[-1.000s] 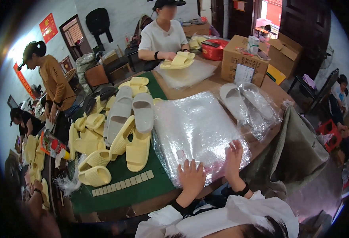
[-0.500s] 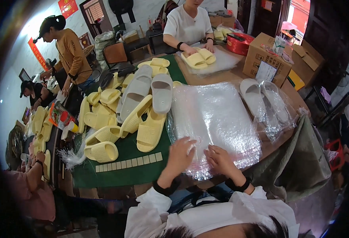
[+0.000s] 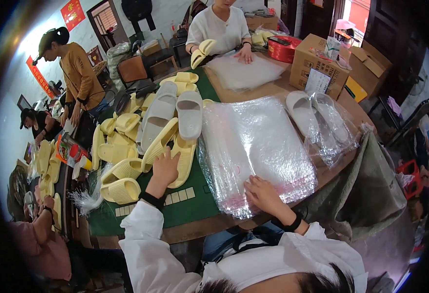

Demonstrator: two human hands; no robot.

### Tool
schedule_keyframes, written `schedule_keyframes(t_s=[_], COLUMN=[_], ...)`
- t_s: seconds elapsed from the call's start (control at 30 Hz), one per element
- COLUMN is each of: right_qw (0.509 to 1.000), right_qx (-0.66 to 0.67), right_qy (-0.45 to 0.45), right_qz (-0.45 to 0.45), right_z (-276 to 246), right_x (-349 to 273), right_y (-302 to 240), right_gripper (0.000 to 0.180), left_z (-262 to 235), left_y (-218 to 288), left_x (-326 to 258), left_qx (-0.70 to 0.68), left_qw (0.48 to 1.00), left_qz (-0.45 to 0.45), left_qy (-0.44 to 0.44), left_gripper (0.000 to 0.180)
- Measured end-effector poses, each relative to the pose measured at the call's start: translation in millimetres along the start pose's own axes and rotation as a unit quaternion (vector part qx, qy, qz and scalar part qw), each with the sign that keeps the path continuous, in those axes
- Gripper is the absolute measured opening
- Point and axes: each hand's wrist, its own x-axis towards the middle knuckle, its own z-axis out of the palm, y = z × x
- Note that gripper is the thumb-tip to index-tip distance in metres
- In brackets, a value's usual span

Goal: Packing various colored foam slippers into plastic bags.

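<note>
My left hand (image 3: 165, 170) is over the near yellow slippers, fingers apart, at the gap between a yellow slipper (image 3: 159, 144) and the yellow slipper (image 3: 187, 157) to its right. Whether its fingertips touch them I cannot tell. My right hand (image 3: 264, 195) rests with fingers extended on the near part of a stack of clear plastic bags (image 3: 253, 136). Grey slippers (image 3: 190, 115) lie on top of the yellow pile. Right of the stack, a pair of grey slippers (image 3: 302, 115) sits in a clear bag.
A green mat (image 3: 195, 205) lies under the slippers, with a strip of pale squares (image 3: 178, 196) at its near edge. Across the table, a co-worker (image 3: 219, 31) stands behind more clear bags (image 3: 246, 73). A cardboard box (image 3: 317, 63) and red twine roll (image 3: 282, 49) are at the back right.
My left hand has moved from the bag stack leftward to the yellow slippers. My right hand stays on the bags. The co-worker opposite has lifted the yellow slippers off their bags to the left.
</note>
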Motion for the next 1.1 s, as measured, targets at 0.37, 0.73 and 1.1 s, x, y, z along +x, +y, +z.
schedule_keyframes(t_s=[0.37, 0.73, 1.1], right_qw=[1.0, 1.0, 0.999], right_qx=[0.023, 0.004, 0.046], right_qy=[0.003, -0.01, 0.005], right_qz=[-0.02, 0.007, -0.011], right_z=[1.2, 1.7, 0.9], right_x=[-1.5, -0.9, -3.6], right_y=[4.0, 5.2, 5.7], right_gripper=[0.042, 0.046, 0.046], left_z=[-1.8, -7.5, -70.7], left_y=[-43.2, -59.8, -49.4], left_x=[30.0, 11.7, -76.6], left_qx=[-0.003, -0.159, -0.463], left_qw=[0.994, 0.965, 0.88], left_qz=[0.013, -0.009, -0.064], left_qy=[-0.112, -0.208, -0.08], left_gripper=[0.075, 0.072, 0.044])
